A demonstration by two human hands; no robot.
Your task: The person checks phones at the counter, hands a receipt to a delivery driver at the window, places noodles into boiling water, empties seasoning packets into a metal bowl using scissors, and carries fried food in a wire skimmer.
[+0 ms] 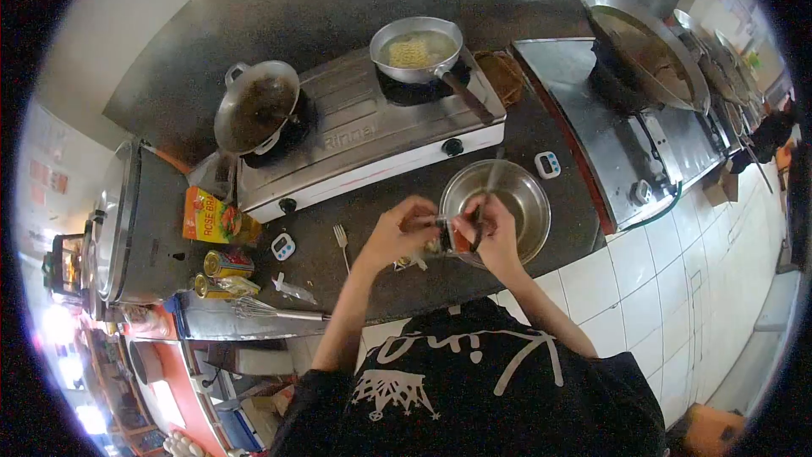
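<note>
My left hand point(406, 233) is closed, its fingertips pinching a small clear sachet point(461, 241) with reddish contents. My right hand point(493, 233) is closed at the sachet's other side. It also holds a slim tool with a dark handle and a grey metal blade point(493, 174) pointing away from me, which looks like scissors. Both hands are over the near left rim of a steel bowl point(538, 224). Some small packets point(412, 263) lie under my left hand, partly hidden by it. A fork point(341, 239) rests on the counter, left of that hand.
On the gas stove point(364, 131) are a pan point(416, 76) with a noodle block in liquid and a dark wok point(258, 110). Timers point(283, 245) point(548, 164), a whisk point(271, 311), cans point(228, 264) and a yellow box point(211, 216) are on the counter. A large wok point(647, 51) stands right.
</note>
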